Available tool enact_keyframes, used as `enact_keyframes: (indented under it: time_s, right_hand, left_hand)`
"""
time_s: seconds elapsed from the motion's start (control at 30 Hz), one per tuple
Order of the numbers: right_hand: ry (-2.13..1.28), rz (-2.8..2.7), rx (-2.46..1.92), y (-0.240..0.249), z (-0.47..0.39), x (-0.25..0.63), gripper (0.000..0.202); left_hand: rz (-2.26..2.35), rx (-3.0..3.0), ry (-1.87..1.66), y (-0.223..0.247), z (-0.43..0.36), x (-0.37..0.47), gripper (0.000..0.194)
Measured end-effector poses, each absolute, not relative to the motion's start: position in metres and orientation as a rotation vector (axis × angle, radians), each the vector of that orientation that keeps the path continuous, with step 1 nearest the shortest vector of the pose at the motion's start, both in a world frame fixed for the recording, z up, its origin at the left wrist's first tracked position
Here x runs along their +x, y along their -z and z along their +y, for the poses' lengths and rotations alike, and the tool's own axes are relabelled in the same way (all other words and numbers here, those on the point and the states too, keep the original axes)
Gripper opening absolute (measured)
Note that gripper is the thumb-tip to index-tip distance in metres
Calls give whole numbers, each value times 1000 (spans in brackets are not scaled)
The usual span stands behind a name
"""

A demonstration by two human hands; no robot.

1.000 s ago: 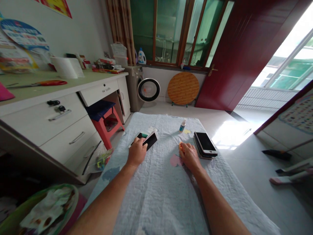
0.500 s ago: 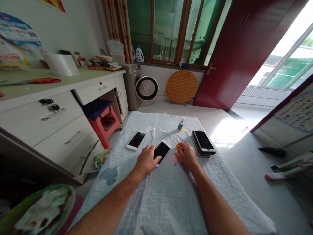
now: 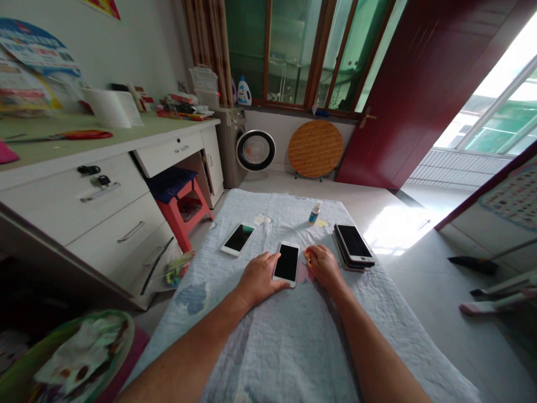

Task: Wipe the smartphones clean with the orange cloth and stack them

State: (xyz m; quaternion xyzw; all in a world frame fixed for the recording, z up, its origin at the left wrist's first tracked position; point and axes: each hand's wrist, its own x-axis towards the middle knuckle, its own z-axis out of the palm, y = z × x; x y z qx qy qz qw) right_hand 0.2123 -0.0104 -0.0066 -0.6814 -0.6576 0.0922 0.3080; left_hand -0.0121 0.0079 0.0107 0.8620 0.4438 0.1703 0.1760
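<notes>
A white smartphone [image 3: 288,263] with a dark screen lies face up on the cloth-covered table [image 3: 293,347]. My left hand [image 3: 262,277] grips its left side, thumb at the lower edge and fingers at the upper left. Just right of the phone, my right hand [image 3: 325,266] is closed around a small orange cloth [image 3: 308,256], mostly hidden by the fingers. A second white smartphone [image 3: 238,239] lies face up to the left. Beyond my right hand rests a stack of phones [image 3: 353,244]. Farther back stands a small spray bottle [image 3: 314,214].
On the left is a white desk [image 3: 104,210] with drawers, and a red stool [image 3: 180,215] under it. A waste bin [image 3: 126,336] stands at the lower left. Behind the table are a washing machine [image 3: 231,151] with its door open and a round wooden board [image 3: 315,148].
The phone under my left hand has turned from a slant to nearly upright in view. My left hand has shifted its hold to the phone's left and lower edges. The view has moved slightly.
</notes>
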Motion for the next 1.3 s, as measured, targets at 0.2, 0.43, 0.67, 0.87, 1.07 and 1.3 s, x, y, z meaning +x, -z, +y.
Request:
enact_keyframes:
  time_s: [0.2,0.43,0.67,0.87,1.07,1.3]
  right_hand:
    - [-164,-1948,-2040,-10,-22,212,27]
    - [-287,-2024,-1998,-11,-26,221,29]
    - [-419,-1898,-1801,-11,-21,225,19]
    - [-754,-1511,-1702,-3,-19,214,28]
    - [-530,-1353,-1687,10,-12,206,25]
    - [-149,-1805,-1958,0,-19,207,16]
  left_hand:
    - [1896,2502,-696,-8,37,-38,53]
    - [2193,2315,-389,-1,55,-58,44]
    - [2245,2240,-338,-8,50,-58,50]
    - [1833,2507,-663,-16,36,-44,53]
    - [1079,2580,-537,-12,16,-22,69]
    - [1069,2550,-510,-8,11,-16,60]
